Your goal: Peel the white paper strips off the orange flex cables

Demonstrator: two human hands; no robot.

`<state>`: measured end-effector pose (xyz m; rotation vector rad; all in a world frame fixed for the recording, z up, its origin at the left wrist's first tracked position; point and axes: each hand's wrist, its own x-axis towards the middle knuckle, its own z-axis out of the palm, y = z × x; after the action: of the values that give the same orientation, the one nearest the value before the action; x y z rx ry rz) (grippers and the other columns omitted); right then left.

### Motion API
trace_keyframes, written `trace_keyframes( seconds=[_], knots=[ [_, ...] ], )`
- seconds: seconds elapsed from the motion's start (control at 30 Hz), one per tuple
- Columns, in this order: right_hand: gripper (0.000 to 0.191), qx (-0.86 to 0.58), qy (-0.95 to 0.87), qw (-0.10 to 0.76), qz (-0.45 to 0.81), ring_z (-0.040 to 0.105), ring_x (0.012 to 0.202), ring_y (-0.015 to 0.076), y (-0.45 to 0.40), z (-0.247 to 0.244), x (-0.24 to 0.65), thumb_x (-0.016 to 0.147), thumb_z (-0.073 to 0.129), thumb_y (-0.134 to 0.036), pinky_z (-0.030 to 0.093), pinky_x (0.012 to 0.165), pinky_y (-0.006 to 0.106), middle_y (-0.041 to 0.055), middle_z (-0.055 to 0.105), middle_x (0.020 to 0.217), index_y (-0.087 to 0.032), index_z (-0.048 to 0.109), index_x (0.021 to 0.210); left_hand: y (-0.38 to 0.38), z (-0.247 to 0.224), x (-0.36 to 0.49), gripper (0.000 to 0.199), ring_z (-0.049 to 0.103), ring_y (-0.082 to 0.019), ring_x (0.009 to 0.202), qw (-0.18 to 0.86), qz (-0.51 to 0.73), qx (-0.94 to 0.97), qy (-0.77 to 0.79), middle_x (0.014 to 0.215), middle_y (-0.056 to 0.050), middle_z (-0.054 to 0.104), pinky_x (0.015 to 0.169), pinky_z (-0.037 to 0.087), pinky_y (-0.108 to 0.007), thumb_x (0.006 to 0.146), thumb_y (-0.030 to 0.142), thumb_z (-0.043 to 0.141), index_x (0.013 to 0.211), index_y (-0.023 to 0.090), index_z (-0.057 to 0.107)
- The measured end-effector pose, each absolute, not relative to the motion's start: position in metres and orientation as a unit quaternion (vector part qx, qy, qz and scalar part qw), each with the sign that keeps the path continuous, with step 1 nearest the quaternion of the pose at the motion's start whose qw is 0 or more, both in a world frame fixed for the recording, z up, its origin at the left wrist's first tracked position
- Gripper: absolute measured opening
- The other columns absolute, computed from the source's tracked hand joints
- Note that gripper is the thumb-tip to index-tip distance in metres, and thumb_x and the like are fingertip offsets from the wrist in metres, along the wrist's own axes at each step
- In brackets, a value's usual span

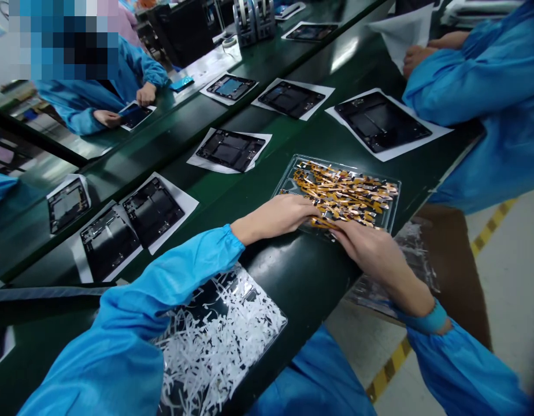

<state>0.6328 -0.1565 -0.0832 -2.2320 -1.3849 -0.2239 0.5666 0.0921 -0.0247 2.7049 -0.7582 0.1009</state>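
Note:
A clear plastic tray (395,199) on the green bench holds a heap of orange-and-black flex cables (349,188). Over the tray's near edge, my left hand (284,216) is closed, its fingertips together on a flex cable. My right hand (373,248) comes in from the right with thumb and fingers pinched at the same near side of the heap. The fingertips of both hands almost meet, and they partly hide what is between them. Under my left forearm lies another clear tray (285,320) filled with white paper-like strips (223,329).
Black device housings on white sheets lie along the bench, including one ahead (230,149) and one at right (382,121). A co-worker's hands (416,58) hold a white sheet at right; another person works across the bench. A cardboard box (458,271) stands below the edge.

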Motion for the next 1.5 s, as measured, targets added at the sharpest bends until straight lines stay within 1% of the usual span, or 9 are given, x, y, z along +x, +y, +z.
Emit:
trace_keyframes(
  seconds=[0.2,0.4,0.53,0.63,0.73,0.83,0.97,1.3,1.5],
  knots=[
    [0.027,-0.824,-0.459,0.331,0.028,0.064,0.07,0.0174,-0.164,-0.032,0.664,0.101,0.054,-0.041,0.045,0.066,0.028,0.0055,0.073,0.083,-0.019,0.068,0.098,0.082,0.029,0.596,0.025,0.071,-0.019,0.091,0.202,0.032,0.938,-0.28,0.1,-0.009,0.077,0.086,0.051,-0.031,0.099,0.012,0.051,0.106,0.014,0.075],
    [0.043,-0.801,-0.428,0.39,0.153,0.051,0.068,0.013,-0.157,0.007,0.697,0.094,0.06,-0.058,0.04,0.062,0.027,0.0021,0.062,0.074,-0.016,0.064,0.084,0.082,0.073,0.632,0.022,0.068,-0.019,0.086,0.184,-0.007,0.953,-0.242,0.094,-0.008,0.077,0.081,0.048,-0.031,0.091,0.015,0.06,0.102,0.012,0.079],
    [0.046,-0.775,-0.402,0.421,0.244,0.045,0.055,0.0095,-0.146,0.019,0.707,0.089,0.064,-0.063,0.034,0.051,0.026,-0.0016,0.056,0.066,-0.018,0.063,0.086,0.091,0.094,0.632,0.024,0.065,-0.019,0.084,0.195,-0.037,0.957,-0.212,0.087,-0.007,0.074,0.078,0.046,-0.031,0.089,0.021,0.063,0.101,0.01,0.08],
    [0.046,-0.747,-0.403,0.411,0.332,0.051,0.054,0.0104,-0.129,0.031,0.708,0.085,0.07,-0.062,0.035,0.05,0.025,0.0023,0.065,0.07,-0.017,0.068,0.094,0.104,0.105,0.612,0.025,0.061,-0.017,0.076,0.23,-0.08,0.955,-0.169,0.078,-0.005,0.07,0.075,0.043,-0.031,0.089,0.026,0.064,0.097,0.009,0.08],
    [0.046,-0.704,-0.416,0.371,0.44,0.057,0.057,0.0108,-0.097,0.044,0.708,0.084,0.073,-0.057,0.038,0.052,0.025,0.0066,0.072,0.077,-0.015,0.072,0.103,0.125,0.106,0.576,0.024,0.054,-0.013,0.065,0.306,-0.121,0.939,-0.101,0.072,-0.004,0.066,0.067,0.04,-0.029,0.089,0.03,0.065,0.088,0.01,0.079],
    [0.045,-0.657,-0.441,0.288,0.539,0.05,0.052,0.0047,-0.045,0.052,0.705,0.086,0.072,-0.051,0.033,0.051,0.022,0.0018,0.069,0.072,-0.012,0.073,0.108,0.151,0.096,0.529,0.026,0.05,-0.011,0.06,0.403,-0.125,0.907,-0.011,0.071,-0.004,0.064,0.061,0.037,-0.027,0.09,0.034,0.067,0.08,0.012,0.076],
    [0.042,-0.588,-0.506,0.182,0.604,0.052,0.054,0.0063,0.047,0.038,0.683,0.084,0.074,-0.052,0.037,0.051,0.02,0.0006,0.069,0.074,-0.014,0.074,0.101,0.185,0.065,0.456,0.025,0.055,-0.011,0.062,0.526,-0.099,0.833,0.14,0.075,-0.005,0.068,0.06,0.039,-0.025,0.088,0.035,0.072,0.078,0.013,0.075],
    [0.06,-0.457,-0.648,-0.082,0.604,0.035,0.044,0.0048,0.196,-0.045,0.55,0.073,0.074,-0.074,0.03,0.042,0.021,-0.0059,0.047,0.056,-0.015,0.064,0.082,0.217,-0.042,0.311,0.029,0.061,-0.011,0.064,0.628,-0.058,0.675,0.384,0.072,-0.004,0.07,0.062,0.048,-0.024,0.08,0.041,0.08,0.08,0.012,0.075],
    [0.06,-0.504,-0.691,-0.072,0.514,0.065,0.062,0.0139,0.221,-0.027,0.554,0.081,0.064,-0.075,0.051,0.054,0.025,0.0043,0.071,0.083,-0.021,0.07,0.107,0.239,-0.054,0.292,0.026,0.06,-0.012,0.064,0.609,-0.064,0.69,0.386,0.081,-0.007,0.073,0.064,0.047,-0.027,0.086,0.038,0.071,0.082,0.013,0.075]
  ],
)
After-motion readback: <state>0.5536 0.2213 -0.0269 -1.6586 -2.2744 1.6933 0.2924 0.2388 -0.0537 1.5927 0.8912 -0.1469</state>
